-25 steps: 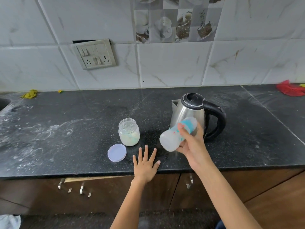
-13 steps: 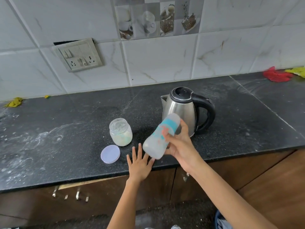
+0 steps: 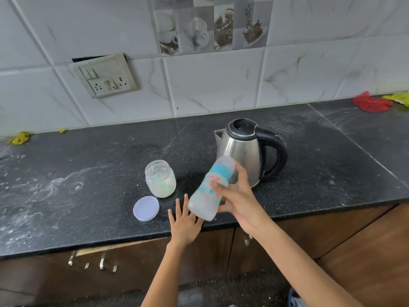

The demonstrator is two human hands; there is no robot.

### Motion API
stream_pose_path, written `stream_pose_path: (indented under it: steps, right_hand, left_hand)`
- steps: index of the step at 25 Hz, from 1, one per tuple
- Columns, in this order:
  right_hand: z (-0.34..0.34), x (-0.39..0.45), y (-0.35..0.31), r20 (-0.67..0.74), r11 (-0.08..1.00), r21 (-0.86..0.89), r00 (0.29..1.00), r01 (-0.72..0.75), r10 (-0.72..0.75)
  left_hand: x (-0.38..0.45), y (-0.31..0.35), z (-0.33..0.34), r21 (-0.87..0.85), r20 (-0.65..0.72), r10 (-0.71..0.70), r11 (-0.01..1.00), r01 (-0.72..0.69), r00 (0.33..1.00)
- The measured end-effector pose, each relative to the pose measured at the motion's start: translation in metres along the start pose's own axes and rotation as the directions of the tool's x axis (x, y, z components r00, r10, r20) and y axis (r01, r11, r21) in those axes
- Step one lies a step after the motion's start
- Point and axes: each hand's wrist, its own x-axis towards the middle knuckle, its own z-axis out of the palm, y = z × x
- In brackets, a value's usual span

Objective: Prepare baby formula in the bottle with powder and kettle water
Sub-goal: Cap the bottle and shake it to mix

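Observation:
My right hand grips a translucent baby bottle with a teal band and red print, tilted with its capped top up and to the right, above the counter's front edge. My left hand rests flat on the black counter with fingers spread, partly under the bottle's base. An open glass jar of pale powder stands just left of the bottle. Its lilac lid lies flat in front of it. A steel kettle with a black handle stands behind the bottle, lid closed.
A switchboard is mounted on the tiled wall at left. Red cloth and yellow cloth lie at the far right of the counter, another yellow scrap at far left. White powder smears cover the counter's left side. Wooden cabinets run below.
The bottle in my right hand has swung down and left, its base now over my left hand's fingers. My left hand has stayed flat on the counter.

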Motion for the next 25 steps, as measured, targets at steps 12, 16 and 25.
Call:
stream_pose_path:
  steps: [12, 16, 25]
  right_hand:
    - [0.001, 0.004, -0.008, -0.256, 0.964, 0.244, 0.966, 0.103, -0.038]
    - [0.008, -0.010, 0.007, -0.058, 0.999, -0.043, 0.998, -0.029, 0.027]
    - [0.006, -0.005, 0.004, -0.081, 1.000, -0.005, 0.997, -0.012, 0.012]
  left_hand:
    - [0.003, -0.001, 0.001, 0.018, -0.012, 0.022, 1.000, -0.022, 1.000]
    - [0.002, -0.004, 0.004, 0.014, -0.014, 0.018, 1.000, -0.017, 1.000]
    - [0.003, -0.004, 0.004, 0.033, -0.013, 0.013, 0.999, -0.013, 1.000]
